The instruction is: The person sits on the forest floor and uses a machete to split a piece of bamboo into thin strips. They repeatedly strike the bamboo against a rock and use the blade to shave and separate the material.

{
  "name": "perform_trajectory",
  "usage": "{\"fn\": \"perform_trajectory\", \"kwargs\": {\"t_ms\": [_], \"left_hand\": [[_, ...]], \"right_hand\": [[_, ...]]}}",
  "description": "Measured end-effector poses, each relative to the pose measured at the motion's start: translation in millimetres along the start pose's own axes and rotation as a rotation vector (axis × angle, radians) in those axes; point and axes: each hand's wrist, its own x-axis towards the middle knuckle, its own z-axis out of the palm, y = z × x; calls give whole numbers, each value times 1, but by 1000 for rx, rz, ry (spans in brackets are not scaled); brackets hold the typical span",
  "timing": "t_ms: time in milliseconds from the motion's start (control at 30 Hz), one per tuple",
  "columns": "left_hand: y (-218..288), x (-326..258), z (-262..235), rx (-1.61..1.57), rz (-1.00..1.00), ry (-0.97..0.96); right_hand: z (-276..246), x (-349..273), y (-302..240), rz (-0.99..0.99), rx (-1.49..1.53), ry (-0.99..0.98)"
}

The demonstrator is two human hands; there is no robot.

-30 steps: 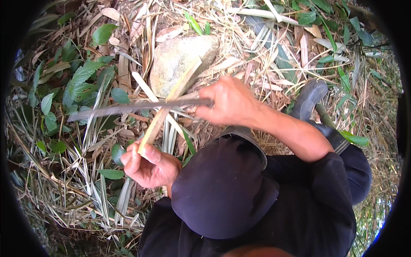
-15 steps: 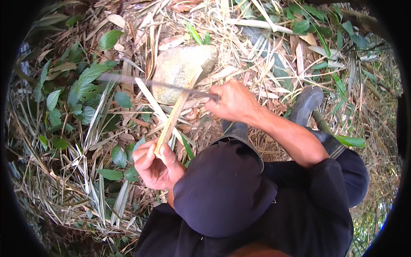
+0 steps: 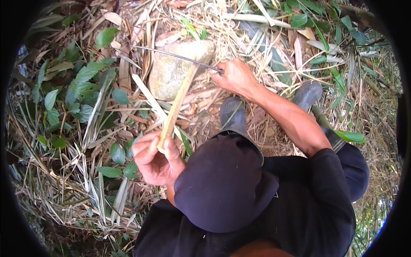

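My left hand is closed in a pinch on the near end of a pale yellow split-bamboo strip. The strip slants up and right, its far end over a large tan stone. My right hand is a fist around the handle end of a machete, whose handle is mostly hidden. Seen nearly edge-on, the long dark blade points left across the stone, by the strip's far end; whether they touch I cannot tell. Another pale strip lies on the ground beside the held one.
Dry leaves and straw litter cover the ground around the stone. Green leafy plants grow on the left. My boots stand close below the right hand. A dark cap hides the lower middle.
My right hand has shifted slightly up, and the machete blade has moved up from across the strip to near its far end. The left hand and strip have barely moved.
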Motion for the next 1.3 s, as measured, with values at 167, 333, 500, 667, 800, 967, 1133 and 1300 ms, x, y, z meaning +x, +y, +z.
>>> {"fn": "perform_trajectory", "kwargs": {"t_ms": [167, 333, 500, 667, 800, 967, 1133, 1300], "left_hand": [[1, 2, 1, -5, 9, 99], [-6, 2, -6, 9, 25, 23], [-28, 0, -8, -95, -110, 223], [-59, 21, -14, -130, -357, 313], [-123, 21, -39, -482, -591, 385], [-140, 8, -41, -657, -855, 495], [-143, -3, -27, -679, -1000, 487], [-133, -15, -22, -711, -1010, 429]], "right_hand": [[-12, -18, -14, -134, 38, -184], [1, 5, 23, 140, -44, -200], [15, -1, 30, 212, -36, -182], [17, -5, 31, 270, 106, -95], [0, -9, 18, 342, 375, -96], [-25, -22, -6, 304, 1142, -41], [-51, -28, -14, 239, 1209, -26], [-60, -29, -19, 223, 1143, -20]]}}
